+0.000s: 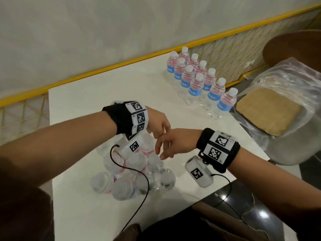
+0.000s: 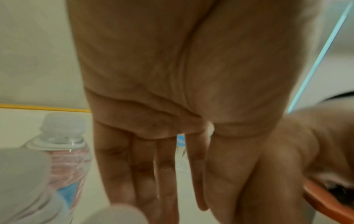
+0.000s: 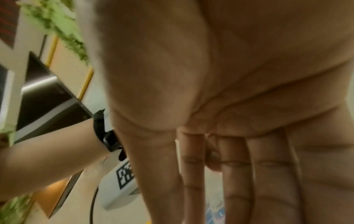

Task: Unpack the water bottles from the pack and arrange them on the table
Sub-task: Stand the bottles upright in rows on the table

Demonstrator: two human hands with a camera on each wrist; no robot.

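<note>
The pack [image 1: 137, 171] of clear water bottles with white caps stands at the near middle of the white table [image 1: 86, 105]. Several unpacked bottles [image 1: 199, 80] with blue labels stand upright in two rows at the table's far right. My left hand [image 1: 159, 133] hangs just above the pack's far side, fingers straight and holding nothing. My right hand [image 1: 163, 150] reaches in from the right close under it, fingers also relaxed and empty. In the left wrist view the left hand [image 2: 162, 181] shows straight fingers, with one bottle [image 2: 63, 154] beside it. The right hand [image 3: 229, 181] is likewise empty.
A chair [image 1: 286, 119] covered in clear plastic, with a cardboard sheet on its seat, stands against the table's right edge. A yellow-railed mesh fence [image 1: 121, 65] runs behind the table. Black cables hang from both wrist cameras over the near edge.
</note>
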